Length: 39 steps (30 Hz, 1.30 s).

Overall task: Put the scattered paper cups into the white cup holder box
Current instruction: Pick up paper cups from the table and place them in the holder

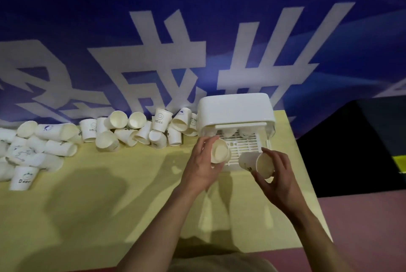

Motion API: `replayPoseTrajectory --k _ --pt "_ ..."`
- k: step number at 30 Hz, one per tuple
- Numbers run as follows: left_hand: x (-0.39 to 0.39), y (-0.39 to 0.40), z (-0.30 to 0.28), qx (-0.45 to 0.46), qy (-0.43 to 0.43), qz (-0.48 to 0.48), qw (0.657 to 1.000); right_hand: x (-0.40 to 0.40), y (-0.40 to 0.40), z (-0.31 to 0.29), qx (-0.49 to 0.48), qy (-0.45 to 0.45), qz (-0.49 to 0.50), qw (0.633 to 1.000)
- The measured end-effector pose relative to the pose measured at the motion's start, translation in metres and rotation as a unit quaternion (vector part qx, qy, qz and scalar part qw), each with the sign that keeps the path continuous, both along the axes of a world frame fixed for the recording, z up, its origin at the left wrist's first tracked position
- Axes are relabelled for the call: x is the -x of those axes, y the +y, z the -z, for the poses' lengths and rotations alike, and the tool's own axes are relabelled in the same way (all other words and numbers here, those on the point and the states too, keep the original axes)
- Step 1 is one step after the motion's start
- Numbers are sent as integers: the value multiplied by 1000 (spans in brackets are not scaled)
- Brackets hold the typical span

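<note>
The white cup holder box [235,109] stands at the table's far right, its slatted tray [246,146] pulled out toward me. A few cups show under its lid at the back. My left hand [203,166] grips a white paper cup [219,152] over the tray's left front corner, mouth toward me. My right hand [276,175] holds a second paper cup [256,163] tilted on its side at the tray's right front. Several scattered paper cups [136,131] lie piled along the table's back edge, and more cups [28,155] cover the far left.
The yellow table [109,195] ends just right of the box, beside a dark block [356,146] and pink floor. A blue banner [197,41] with white characters hangs right behind the cups.
</note>
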<state>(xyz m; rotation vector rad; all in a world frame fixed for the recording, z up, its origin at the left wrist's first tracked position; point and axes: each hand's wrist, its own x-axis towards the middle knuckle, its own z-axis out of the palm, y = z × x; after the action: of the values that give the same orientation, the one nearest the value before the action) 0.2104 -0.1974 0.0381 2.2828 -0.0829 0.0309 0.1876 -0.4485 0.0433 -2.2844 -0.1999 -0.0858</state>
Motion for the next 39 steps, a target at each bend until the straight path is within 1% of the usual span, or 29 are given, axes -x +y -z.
replayPoseTrajectory --k 8,11,15,20,25,31,36,39 --pt "-26 -34 27 -76 40 -3 996 -9 -32 10 -19 31 13 999" --pt "-32 -38 41 -102 79 -13 992 -15 -35 13 -25 37 1 999" --pt "-36 -42 57 -98 138 -26 985 -26 -37 17 -29 42 -21 998" --pt "-35 -43 72 -103 187 -24 977 -42 -30 19 -12 41 -49 998" --pt "-31 -37 76 -105 171 -23 979 -52 -12 19 -13 37 -78 996" --pt "2 -10 66 -71 135 -52 987 -61 18 23 10 32 -124 992" --pt "34 26 59 -62 134 -79 986 -72 39 41 54 32 -142 988" --pt "52 41 53 -57 127 -97 985 -76 48 56 102 32 -153 982"
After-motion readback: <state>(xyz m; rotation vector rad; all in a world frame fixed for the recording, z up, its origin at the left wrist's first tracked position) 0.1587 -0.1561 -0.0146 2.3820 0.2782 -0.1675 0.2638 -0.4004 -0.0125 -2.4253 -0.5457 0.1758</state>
